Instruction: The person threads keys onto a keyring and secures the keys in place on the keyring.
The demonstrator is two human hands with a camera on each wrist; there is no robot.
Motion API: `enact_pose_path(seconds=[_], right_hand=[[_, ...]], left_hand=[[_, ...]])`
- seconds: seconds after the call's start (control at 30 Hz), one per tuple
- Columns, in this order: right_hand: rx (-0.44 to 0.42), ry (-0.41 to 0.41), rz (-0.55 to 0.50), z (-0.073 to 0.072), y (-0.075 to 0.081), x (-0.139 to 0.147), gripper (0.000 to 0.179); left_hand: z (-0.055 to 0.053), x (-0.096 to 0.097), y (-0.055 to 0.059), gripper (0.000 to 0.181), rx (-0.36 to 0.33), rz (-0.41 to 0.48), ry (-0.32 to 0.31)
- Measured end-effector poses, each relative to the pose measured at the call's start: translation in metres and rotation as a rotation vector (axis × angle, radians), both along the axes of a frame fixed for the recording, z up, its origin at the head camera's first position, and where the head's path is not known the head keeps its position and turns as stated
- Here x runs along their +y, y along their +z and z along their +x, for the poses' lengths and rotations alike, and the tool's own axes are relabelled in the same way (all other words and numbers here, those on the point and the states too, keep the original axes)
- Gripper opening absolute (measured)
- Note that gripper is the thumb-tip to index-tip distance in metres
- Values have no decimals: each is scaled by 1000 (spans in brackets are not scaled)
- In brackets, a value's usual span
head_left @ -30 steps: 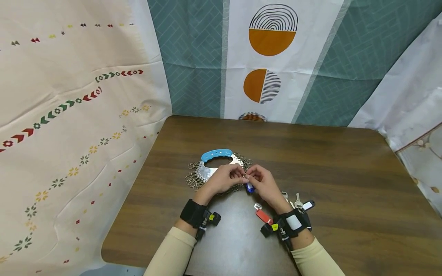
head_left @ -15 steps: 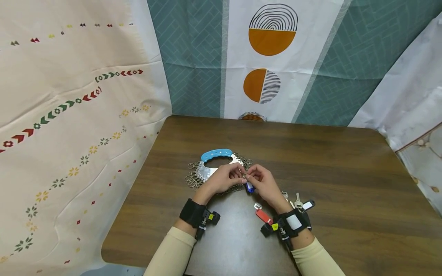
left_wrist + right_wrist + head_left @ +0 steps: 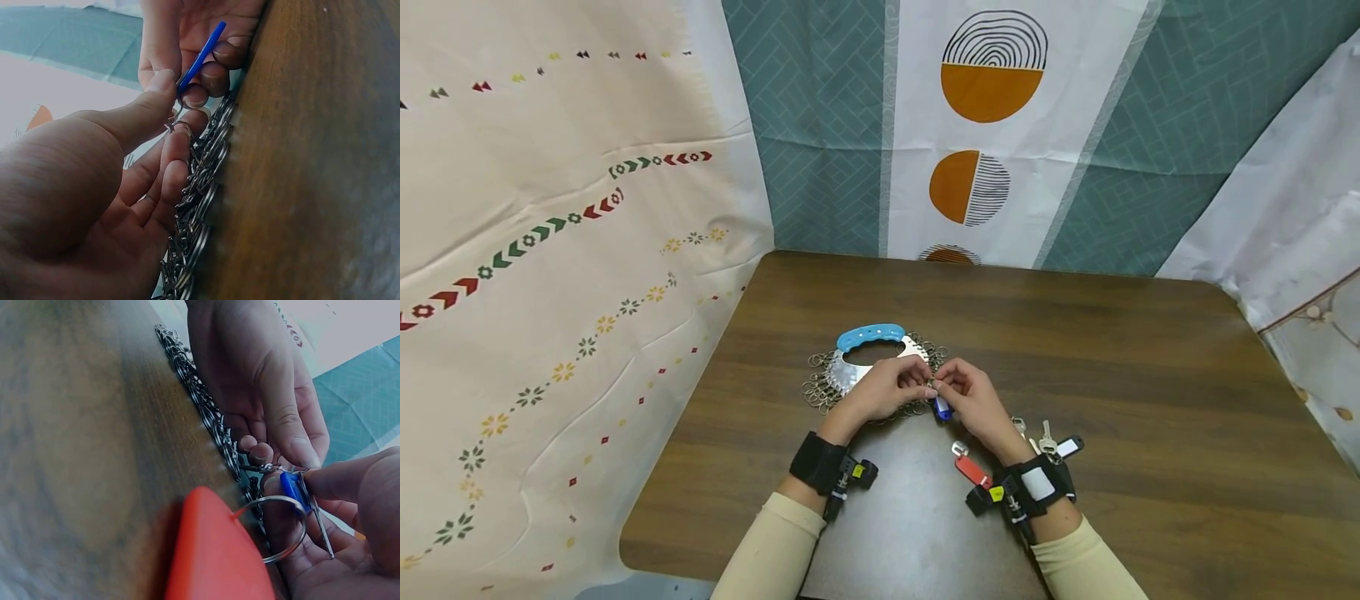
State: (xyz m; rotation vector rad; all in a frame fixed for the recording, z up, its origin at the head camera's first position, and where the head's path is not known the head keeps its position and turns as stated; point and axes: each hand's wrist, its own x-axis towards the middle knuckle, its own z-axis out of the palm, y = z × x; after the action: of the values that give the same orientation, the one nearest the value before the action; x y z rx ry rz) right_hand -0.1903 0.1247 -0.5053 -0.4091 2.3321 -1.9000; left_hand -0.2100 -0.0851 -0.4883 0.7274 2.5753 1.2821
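Observation:
A curved metal plate [image 3: 848, 372] with a blue grip [image 3: 871, 335] lies on the table, many small metal rings [image 3: 820, 392] hanging round its edge. Over its right side, my left hand [image 3: 887, 388] pinches one of these rings between thumb and fingers. My right hand [image 3: 977, 400] meets it fingertip to fingertip, pinching a blue key tag [image 3: 292, 489] by its ring end. A key [image 3: 322, 528] dangles beside that tag in the right wrist view. Seen from the left wrist, the blue tag stands edge-on between the hands. Fingers partly hide where the rings meet.
Near my right wrist lie a red key tag [image 3: 972, 470] with its ring, loose keys [image 3: 1048, 439] and a black tag [image 3: 1070, 447] with a white label. The wooden table [image 3: 1150, 375] reaches to patterned cloths behind and at the sides.
Both hands stay at the same spot, with only slight movement of the fingertips around the ring. The plate and the other keys have not moved.

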Motion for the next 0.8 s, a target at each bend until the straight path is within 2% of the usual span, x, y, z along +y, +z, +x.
enact_pose_path(seconds=[0.17, 0.33, 0.4, 0.57, 0.8], right_hand=[[1, 13, 8, 2, 6, -1, 8], [11, 31, 10, 10, 25, -2, 8], [13, 23, 11, 9, 24, -2, 9], [3, -6, 1, 1, 4, 1, 12], [12, -3, -19, 0, -1, 1, 14]], left_hand=[[1, 0, 1, 18, -5, 4, 2], [1, 2, 2, 19, -17, 1, 10], [2, 2, 3, 20, -27, 6, 19], [2, 3, 4, 26, -52, 19, 26], [3, 2, 3, 23, -36, 4, 18]])
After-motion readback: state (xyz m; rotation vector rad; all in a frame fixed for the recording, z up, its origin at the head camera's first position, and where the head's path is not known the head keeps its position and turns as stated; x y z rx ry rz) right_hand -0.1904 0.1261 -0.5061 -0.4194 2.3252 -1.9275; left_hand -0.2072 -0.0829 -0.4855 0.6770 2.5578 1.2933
